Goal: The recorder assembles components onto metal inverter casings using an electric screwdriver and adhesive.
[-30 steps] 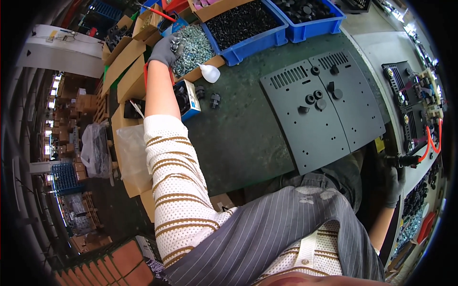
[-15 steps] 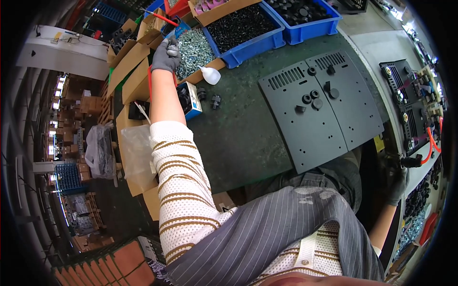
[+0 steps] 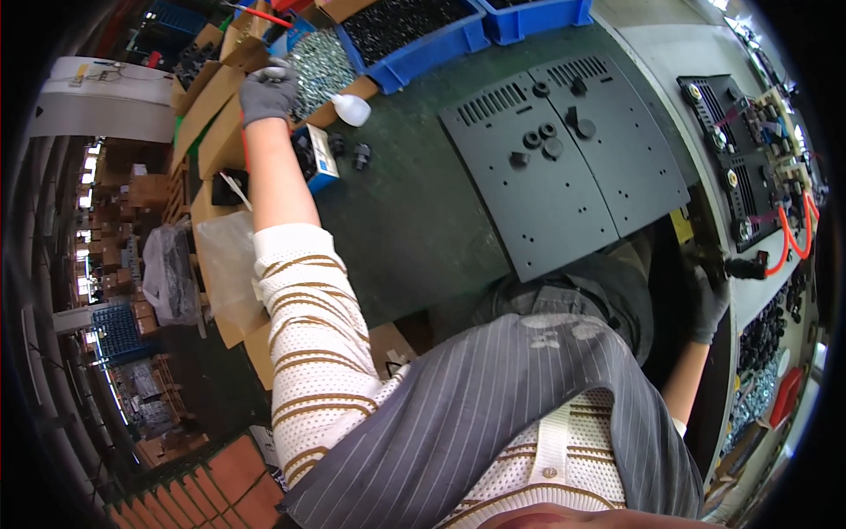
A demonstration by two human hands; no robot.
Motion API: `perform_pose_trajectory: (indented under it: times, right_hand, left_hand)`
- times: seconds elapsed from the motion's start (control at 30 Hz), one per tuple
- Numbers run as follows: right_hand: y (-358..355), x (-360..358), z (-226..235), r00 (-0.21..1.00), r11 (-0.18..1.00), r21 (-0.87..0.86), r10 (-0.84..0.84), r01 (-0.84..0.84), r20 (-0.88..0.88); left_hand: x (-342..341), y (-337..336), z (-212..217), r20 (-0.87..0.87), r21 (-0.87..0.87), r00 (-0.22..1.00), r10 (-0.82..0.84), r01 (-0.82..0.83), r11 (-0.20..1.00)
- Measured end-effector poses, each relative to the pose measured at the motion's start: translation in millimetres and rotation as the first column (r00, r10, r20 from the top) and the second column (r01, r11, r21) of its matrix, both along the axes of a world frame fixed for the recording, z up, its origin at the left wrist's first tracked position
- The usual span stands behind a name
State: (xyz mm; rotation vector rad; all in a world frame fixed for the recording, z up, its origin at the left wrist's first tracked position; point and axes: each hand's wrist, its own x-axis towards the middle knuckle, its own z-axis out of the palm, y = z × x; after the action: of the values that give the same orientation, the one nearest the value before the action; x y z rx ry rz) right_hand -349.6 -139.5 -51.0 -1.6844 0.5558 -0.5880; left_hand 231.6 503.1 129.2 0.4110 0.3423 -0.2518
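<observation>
My left hand (image 3: 268, 93), in a grey glove, is stretched out to the far left at the side of an open cardboard box of small silvery screws (image 3: 322, 67). Its fingers are curled in, and what they hold, if anything, is hidden. Low at the right, my gloved right hand (image 3: 710, 304) closes around a dark tool (image 3: 747, 266) with a red hose on its end; much of the tool lies in shadow. Two dark grey slotted panels (image 3: 538, 207) lie side by side on the bench, with several black round knobs (image 3: 552, 147) and small parts on top.
Blue bins (image 3: 414, 44) of black parts stand at the back. A white squeeze bottle (image 3: 352, 109) and a small blue-and-white box (image 3: 317, 159) lie by the screws. Black slotted panels with fittings (image 3: 736, 167) rest on the right-hand surface. A plastic bag (image 3: 231, 264) hangs at the bench's left side.
The whole view has shifted, so the bench appears farther up and left. My left hand has drawn slightly back from the screws, fingers still curled. My right hand stays at the hosed tool.
</observation>
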Motion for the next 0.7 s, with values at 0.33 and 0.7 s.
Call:
perform_pose_trajectory:
  times: [0.33,0.7]
  right_hand:
    - [-2.8,23.9,194.3,0.856,0.92,-0.386,0.145,0.068,0.496]
    - [116.1,174.3,198.9,0.704,0.638,0.428,0.262,-0.64,0.66]
  left_hand:
    - [-149.1,-13.5,3.2,0.306,0.031,0.908,-0.286,0.291,0.956]
    - [-289.6,-94.1,-65.1,0.266,-0.155,0.904,-0.336,0.384,0.91]
